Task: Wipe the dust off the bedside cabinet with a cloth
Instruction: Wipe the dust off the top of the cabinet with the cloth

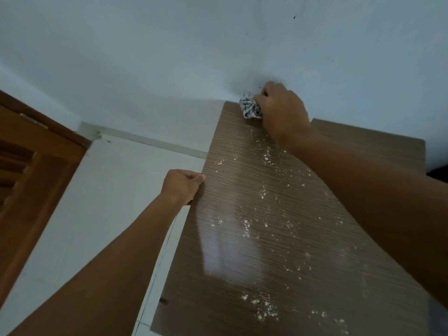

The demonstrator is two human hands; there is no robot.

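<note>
Head view shows the right hand [282,106] closed tight round a bunched checked cloth [249,108], pressed on the far corner of the cabinet [242,263] top by the wall [169,57]; most of the cloth and the fingertips are hidden under the hand. The left hand [181,185] clasps the cabinet's left edge, thumb on top, fingers out of sight below. White dust [244,229] specks the glossy top, partly covered by the right forearm.

The cabinet top [242,263] gives you free room in the middle, with only white crumbs [265,310] on it. The wall [169,57] closes its far edge, where your right hand [282,107] grips the cloth [249,108]. Your left hand [181,184] grips the left edge.
</note>
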